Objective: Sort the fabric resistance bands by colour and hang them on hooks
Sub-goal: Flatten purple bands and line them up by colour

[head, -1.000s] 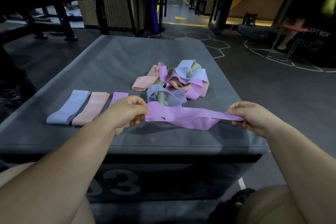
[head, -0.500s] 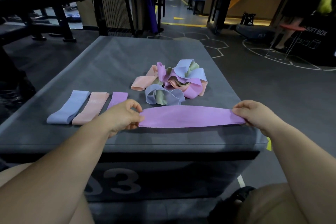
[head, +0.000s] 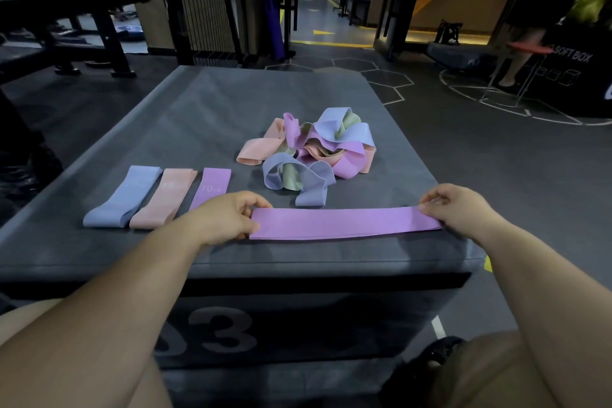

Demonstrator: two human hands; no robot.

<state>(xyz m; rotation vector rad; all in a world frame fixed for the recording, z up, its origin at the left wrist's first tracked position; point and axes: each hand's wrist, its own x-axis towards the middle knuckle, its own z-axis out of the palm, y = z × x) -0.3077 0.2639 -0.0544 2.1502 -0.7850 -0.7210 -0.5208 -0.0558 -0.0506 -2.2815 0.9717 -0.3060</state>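
A purple fabric band point(head: 344, 222) lies flat and stretched across the near edge of the grey padded box point(head: 231, 103). My left hand point(head: 228, 217) pinches its left end and my right hand point(head: 458, 209) pinches its right end. To the left, three flattened bands lie side by side: a blue band point(head: 124, 197), a pink band point(head: 165, 197) and a purple band point(head: 212, 187) partly hidden by my left hand. Behind the stretched band sits a tangled pile of bands point(head: 314, 149) in blue, pink, purple and green. No hooks are in view.
The box carries the number 03 on its front face point(head: 205, 331). A black rack and mesh cage point(head: 198, 0) stand at the back left. At the far right a person point(head: 536, 13) stands beside a black soft box point(head: 569, 76). Dark gym floor surrounds the box.
The purple band was twisted and held above the box; now both hands have pulled it straight and laid it flat near the box's front edge.
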